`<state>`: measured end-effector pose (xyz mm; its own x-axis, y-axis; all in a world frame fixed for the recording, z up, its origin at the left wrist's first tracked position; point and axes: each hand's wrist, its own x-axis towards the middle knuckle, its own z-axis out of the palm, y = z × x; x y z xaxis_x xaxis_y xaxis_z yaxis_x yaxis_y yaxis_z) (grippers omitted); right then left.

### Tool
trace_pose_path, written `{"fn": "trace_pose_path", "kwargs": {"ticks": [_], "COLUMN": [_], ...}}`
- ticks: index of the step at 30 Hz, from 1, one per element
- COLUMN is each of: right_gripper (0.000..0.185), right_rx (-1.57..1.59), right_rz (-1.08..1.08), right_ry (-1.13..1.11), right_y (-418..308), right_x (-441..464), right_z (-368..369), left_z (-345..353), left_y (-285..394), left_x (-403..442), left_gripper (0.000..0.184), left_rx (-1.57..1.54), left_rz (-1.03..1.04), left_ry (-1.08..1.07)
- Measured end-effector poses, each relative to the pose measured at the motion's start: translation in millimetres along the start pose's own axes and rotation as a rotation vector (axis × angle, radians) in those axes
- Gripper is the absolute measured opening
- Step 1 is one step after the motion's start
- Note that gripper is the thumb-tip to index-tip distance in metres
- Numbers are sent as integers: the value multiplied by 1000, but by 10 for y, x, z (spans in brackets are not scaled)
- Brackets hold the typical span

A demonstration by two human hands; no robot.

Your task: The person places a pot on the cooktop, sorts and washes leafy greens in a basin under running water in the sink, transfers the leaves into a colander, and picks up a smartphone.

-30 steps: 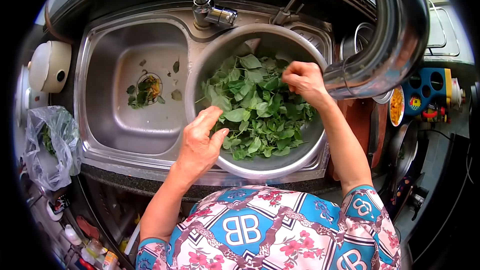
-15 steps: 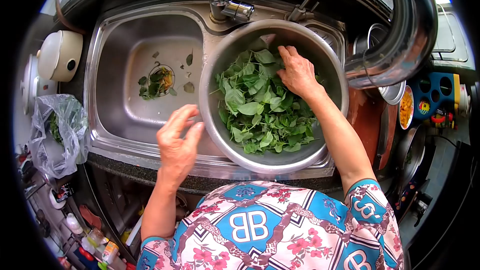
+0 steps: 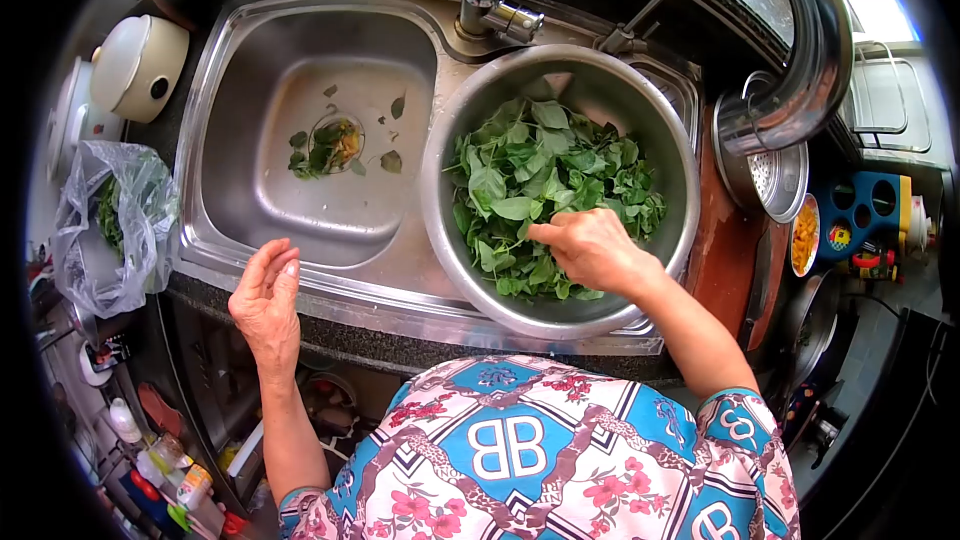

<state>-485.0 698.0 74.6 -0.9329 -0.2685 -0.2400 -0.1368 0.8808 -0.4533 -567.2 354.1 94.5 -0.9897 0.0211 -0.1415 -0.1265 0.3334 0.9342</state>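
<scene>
Loose green leaves (image 3: 520, 180), some on short stems, fill much of a wide steel bowl (image 3: 437, 230) standing on the right side of the sink. My right hand (image 3: 595, 252) is over the near part of the bowl, its fingers curled in a pinch at the leaves; the fingertips are partly hidden. My left hand (image 3: 266, 302) is raised at the sink's front edge, away from the bowl. Its fingers point up, loosely bent, with the thumb close to them, and nothing shows in it. Leaf scraps (image 3: 325, 148) lie around the drain in the basin (image 3: 240, 130).
Behind the bowl rises a faucet (image 3: 490, 12). A clear plastic bag (image 3: 110, 260) with greens and a cream pot (image 3: 140, 65) stand at left. On the right are a colander (image 3: 785, 180), a knife (image 3: 765, 285) on a brown board (image 3: 722, 240), and a small bowl of orange pieces (image 3: 804, 235).
My right hand has come from the bowl's far side toward its near part, its fingers now curled. My left hand has moved left, away from the bowl. The view has shifted slightly.
</scene>
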Motion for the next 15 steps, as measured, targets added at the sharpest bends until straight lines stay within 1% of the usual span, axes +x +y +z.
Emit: {"fn": "trace_pose_path", "kwargs": {"ticks": [2, 4, 5, 6, 8, 9, 10, 12, 13, 15], "right_gripper": [9, 7, 8, 10, 11, 11, 10, 9, 9, 10], "right_rx": [-37, 104, 273, 419, 727, 943, 1092, 1303, 1295, 1564], "right_rz": [21, -18, 13, 112, 332, 406, 445, 409, 406, 395], "right_ry": [2, 121, 163, 186, 139, 159, 175, 278, 282, 383], "right_y": [14, 94, 100, 102, 88, 62, 94, 113, 78, -11], "right_x": [-18, -66, -102, -142, -230, -271, -326, -390, -404, -408], "right_z": [122, 110, 59, 1, -215, -314, -352, -330, -323, -301], "left_z": [-35, -81, -133, -185, -277, -318, -347, -415, -458, -511], "left_y": [-18, -15, -32, -49, -95, -132, -146, -162, -212, -233], "left_x": [-50, -88, -97, -104, -117, -122, -135, -153, -153, -168], "left_gripper": [25, 25, 25, 25, 25, 25, 25, 25, 24, 24], "left_rx": [-34, -21, -6, -15, 11, 11, -1, -50, -55, -67], "left_rz": [6, 35, 50, 54, 9, 0, 3, -28, -9, -12], "left_ry": [-1, -7, -9, -10, 25, 40, 42, 58, 54, 64]}}
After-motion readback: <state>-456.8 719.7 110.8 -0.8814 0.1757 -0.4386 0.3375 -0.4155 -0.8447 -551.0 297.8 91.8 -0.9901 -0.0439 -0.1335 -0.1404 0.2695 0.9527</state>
